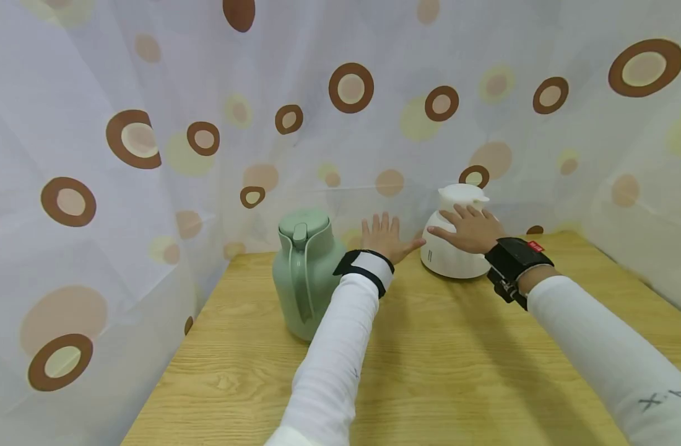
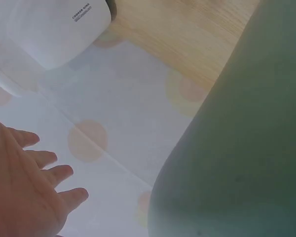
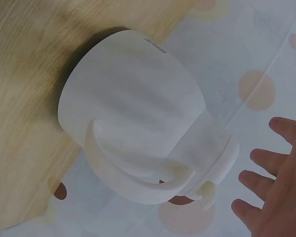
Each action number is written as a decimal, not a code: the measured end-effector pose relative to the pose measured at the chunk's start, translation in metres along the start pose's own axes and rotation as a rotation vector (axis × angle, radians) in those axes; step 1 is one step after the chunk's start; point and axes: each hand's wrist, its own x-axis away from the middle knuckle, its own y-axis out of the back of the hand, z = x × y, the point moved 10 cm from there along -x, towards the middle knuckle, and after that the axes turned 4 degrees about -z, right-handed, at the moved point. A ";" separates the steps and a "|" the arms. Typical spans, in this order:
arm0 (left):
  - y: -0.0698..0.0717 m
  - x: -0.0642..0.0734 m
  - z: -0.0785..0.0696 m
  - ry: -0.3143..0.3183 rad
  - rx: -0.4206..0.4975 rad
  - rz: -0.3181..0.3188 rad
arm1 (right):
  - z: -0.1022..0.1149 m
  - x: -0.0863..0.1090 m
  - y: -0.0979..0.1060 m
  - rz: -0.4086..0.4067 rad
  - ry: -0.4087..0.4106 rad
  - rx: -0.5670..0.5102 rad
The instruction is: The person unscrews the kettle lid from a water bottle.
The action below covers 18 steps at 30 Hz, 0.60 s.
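Observation:
A green thermos jug (image 1: 303, 279) with a lid and handle stands upright at the left of the wooden table. My left hand (image 1: 385, 238) is stretched out just right of it, fingers straight and spread, holding nothing. In the left wrist view the jug's green side (image 2: 241, 138) fills the right part, apart from the fingers. Farther back on the right is a white thermos jug (image 3: 133, 98), upright, its handle showing in the right wrist view. My right hand (image 1: 470, 229) hovers in front of its upper part, fingers spread, with a gap to the lid in the right wrist view.
Both jugs stand on a light wooden table (image 1: 429, 371). A white curtain (image 1: 296, 56) printed with brown and yellow circles hangs behind the table and along both sides. Black straps with small devices sit on both wrists.

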 end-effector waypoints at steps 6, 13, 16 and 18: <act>0.012 0.001 0.000 -0.001 0.056 -0.063 | 0.003 -0.002 0.002 -0.007 0.013 -0.013; 0.094 0.043 -0.001 -0.116 0.654 -0.545 | 0.027 0.000 0.001 -0.146 0.071 -0.298; 0.129 0.087 0.003 -0.247 0.849 -0.717 | 0.058 0.006 -0.007 -0.212 0.137 -0.476; 0.147 0.120 0.013 -0.333 0.933 -0.822 | 0.085 0.012 -0.015 -0.224 0.177 -0.601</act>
